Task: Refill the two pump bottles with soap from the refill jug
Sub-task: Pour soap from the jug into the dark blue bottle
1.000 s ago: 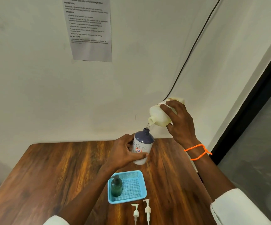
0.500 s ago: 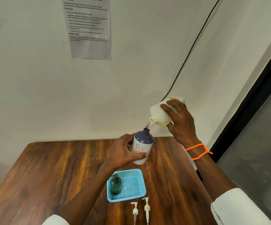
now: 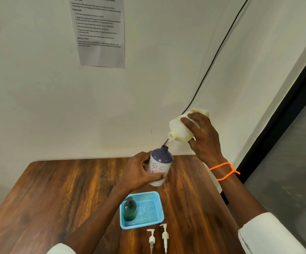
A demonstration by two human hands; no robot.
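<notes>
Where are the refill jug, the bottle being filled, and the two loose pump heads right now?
refill jug (image 3: 180, 130), head view, on its pale shoulder beside the fingers.
purple-topped bottle (image 3: 162, 155), head view, on its purple dome below the open neck.
pump heads (image 3: 165, 236), head view, on the right one's collar; both lie on the table.

Left hand (image 3: 139, 173), right hand (image 3: 203, 138) — fingers curled

I am reading "DESCRIPTION", "TASK GOAL" and "INITIAL STATE" on the white printed paper sheet (image 3: 100, 32) taped to the wall; its smaller lines are blurring.
</notes>
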